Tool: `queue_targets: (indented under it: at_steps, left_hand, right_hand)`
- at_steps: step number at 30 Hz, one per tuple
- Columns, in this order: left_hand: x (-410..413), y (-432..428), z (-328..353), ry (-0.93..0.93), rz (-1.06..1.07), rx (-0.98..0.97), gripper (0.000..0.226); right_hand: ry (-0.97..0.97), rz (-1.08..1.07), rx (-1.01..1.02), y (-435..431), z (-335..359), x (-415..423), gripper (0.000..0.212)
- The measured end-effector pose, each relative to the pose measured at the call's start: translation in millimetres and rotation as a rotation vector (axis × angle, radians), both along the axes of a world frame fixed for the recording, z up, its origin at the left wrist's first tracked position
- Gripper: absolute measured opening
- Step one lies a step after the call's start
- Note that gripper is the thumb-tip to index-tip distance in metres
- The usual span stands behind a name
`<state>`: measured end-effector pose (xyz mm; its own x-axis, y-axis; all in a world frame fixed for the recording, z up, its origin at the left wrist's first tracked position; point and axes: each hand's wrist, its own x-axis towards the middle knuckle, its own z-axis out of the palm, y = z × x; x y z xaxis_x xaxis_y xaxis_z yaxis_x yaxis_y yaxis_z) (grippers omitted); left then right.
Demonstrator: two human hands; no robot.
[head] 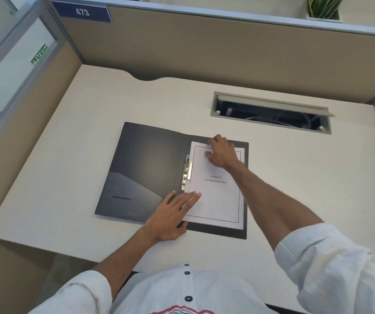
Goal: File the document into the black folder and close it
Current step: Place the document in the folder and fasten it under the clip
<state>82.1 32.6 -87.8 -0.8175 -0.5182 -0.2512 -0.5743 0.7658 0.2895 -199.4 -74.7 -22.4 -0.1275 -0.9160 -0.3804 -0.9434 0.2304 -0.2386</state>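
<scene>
The black folder [145, 168] lies open and flat on the desk. A white document [218, 200] with printed text rests on its right half, its left edge beside the metal clip [187, 175] at the spine. My left hand [173, 214] lies flat, fingers spread, on the folder's lower middle with its fingertips touching the paper's left edge. My right hand [221, 151] presses down on the top of the document with bent fingers. Neither hand grips anything.
An open cable hatch [270, 113] with wires is sunk into the desk [68, 177] behind the folder. Beige partition walls [204, 46] close off the back and left sides. A potted plant [323, 10] stands on the ledge at top right.
</scene>
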Motion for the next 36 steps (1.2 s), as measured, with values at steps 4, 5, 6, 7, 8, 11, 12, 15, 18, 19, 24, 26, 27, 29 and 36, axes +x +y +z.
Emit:
queue_targets:
  at_steps: [4, 5, 6, 7, 8, 11, 12, 15, 18, 19, 24, 26, 27, 29, 36]
  left_hand:
    - [1, -1, 0, -0.016, 0.011, 0.002, 0.099]
    - [0, -1, 0, -0.022, 0.011, 0.003, 0.099]
    - [0, -1, 0, -0.025, 0.013, 0.006, 0.099]
    - [0, -1, 1, -0.023, 0.015, 0.007, 0.099]
    - [0, -1, 1, -0.019, 0.016, 0.008, 0.098]
    - [0, -1, 1, -0.022, 0.017, 0.022, 0.096]
    - [0, -1, 1, -0.019, 0.017, 0.028, 0.096]
    - [2, -1, 2, 0.043, 0.02, 0.038, 0.097]
    - [4, 0, 5, 0.148, 0.102, 0.026, 0.094]
    - [4, 0, 7, 0.176, 0.156, 0.028, 0.091]
    - [-13, 2, 16, 0.297, 0.588, 0.117, 0.061]
    - [-22, 4, 22, 0.338, 0.724, 0.15, 0.043]
    - [-27, 5, 24, 0.345, 0.769, 0.168, 0.035]
    - [-35, 9, 27, 0.337, 0.823, 0.197, 0.026]
    - [-45, 23, 30, 0.333, 0.917, 0.227, 0.026]
  right_hand:
    - [-0.013, -0.012, -0.01, 1, -1, 1, 0.048]
    - [-0.011, -0.012, -0.01, 0, -1, 1, 0.047]
    - [-0.009, -0.013, -0.01, 0, -1, 1, 0.047]
    - [-0.006, -0.015, -0.011, -1, -1, 0, 0.046]
    - [-0.002, -0.017, -0.014, -1, -1, 0, 0.045]
    - [0.007, -0.018, -0.027, -1, -1, 1, 0.044]
    - [0.01, -0.018, -0.029, -1, -1, 1, 0.044]
    - [-0.009, -0.038, -0.058, 2, -2, 1, 0.046]
    - [-0.086, -0.141, -0.188, 13, -2, -1, 0.044]
    - [-0.113, -0.204, -0.241, 20, -3, -2, 0.044]
    - [-0.275, -0.623, -0.409, 78, -9, -9, 0.039]
    - [-0.321, -0.772, -0.431, 105, -12, -10, 0.04]
    - [-0.332, -0.832, -0.435, 118, -13, -11, 0.038]
    - [-0.348, -0.92, -0.434, 140, -15, -10, 0.035]
    - [-0.351, -0.985, -0.342, 188, -24, 4, 0.031]
